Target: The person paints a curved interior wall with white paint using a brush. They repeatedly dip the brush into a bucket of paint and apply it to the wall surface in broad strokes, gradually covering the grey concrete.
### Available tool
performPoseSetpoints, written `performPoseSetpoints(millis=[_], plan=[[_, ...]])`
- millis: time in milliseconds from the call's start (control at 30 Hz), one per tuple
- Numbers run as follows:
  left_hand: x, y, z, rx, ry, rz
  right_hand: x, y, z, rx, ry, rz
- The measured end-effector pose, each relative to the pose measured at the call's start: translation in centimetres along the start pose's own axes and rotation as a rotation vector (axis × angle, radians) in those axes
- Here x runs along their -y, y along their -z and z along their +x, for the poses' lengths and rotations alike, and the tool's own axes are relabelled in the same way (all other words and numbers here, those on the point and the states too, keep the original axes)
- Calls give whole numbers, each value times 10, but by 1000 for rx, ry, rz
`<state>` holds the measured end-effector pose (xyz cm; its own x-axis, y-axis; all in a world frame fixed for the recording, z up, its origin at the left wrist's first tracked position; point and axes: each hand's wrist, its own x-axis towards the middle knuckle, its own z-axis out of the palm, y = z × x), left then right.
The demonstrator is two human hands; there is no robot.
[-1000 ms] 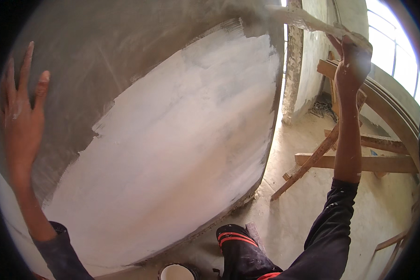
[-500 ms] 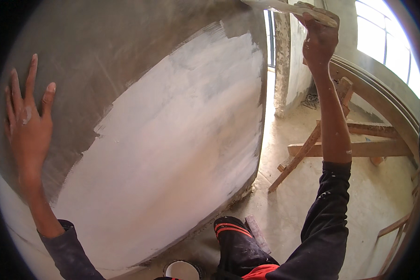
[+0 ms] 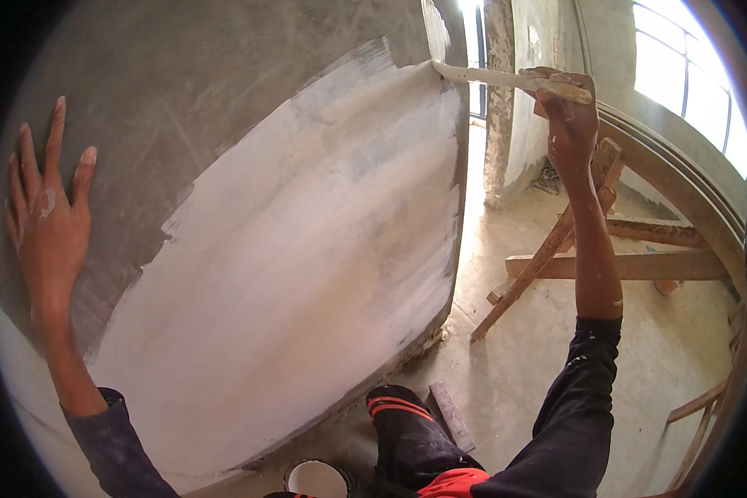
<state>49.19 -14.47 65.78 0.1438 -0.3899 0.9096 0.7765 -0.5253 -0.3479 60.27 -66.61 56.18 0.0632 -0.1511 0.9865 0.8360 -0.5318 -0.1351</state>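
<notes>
A white-smeared paintbrush [image 3: 494, 79] is in my right hand [image 3: 568, 112], its fingers closed round the handle. The brush's tip touches the wall near its right edge, at the lower end of a fresh white stripe [image 3: 434, 29]. Below and left of that stripe spreads a broad white-painted patch [image 3: 307, 232] on the grey wall [image 3: 183, 91]. My left hand [image 3: 54, 224] lies against the bare grey part at far left, fingers spread, holding nothing. A bucket of white paint [image 3: 317, 479] stands on the floor by my leg, partly cut off by the lower edge.
Wooden trestle pieces [image 3: 548, 249] stand on the floor to the right, with a long curved-looking beam [image 3: 681, 183] behind them. A short wooden board [image 3: 451, 415] lies beside my leg. A barred window [image 3: 697, 75] is at upper right. Another wooden frame [image 3: 697, 407] shows at lower right.
My right hand has come down with the paintbrush, and a white stripe now shows above the brush's tip near the wall's edge. My left hand has stayed in place.
</notes>
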Motion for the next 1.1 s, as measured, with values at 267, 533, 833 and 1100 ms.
performPoseSetpoints(millis=[267,533,833,1100], plan=[[-17,33,13,432,12,359,-13,8,38,77,362,-503],[1,6,5,-5,9,2,-23,-25,95,-261,355,-243],[-19,37,14,462,24,346,-47,-20,31,-151,5,557],[-1,2,4,-3,-44,21,-51,-2,-1,-66,134,-111]])
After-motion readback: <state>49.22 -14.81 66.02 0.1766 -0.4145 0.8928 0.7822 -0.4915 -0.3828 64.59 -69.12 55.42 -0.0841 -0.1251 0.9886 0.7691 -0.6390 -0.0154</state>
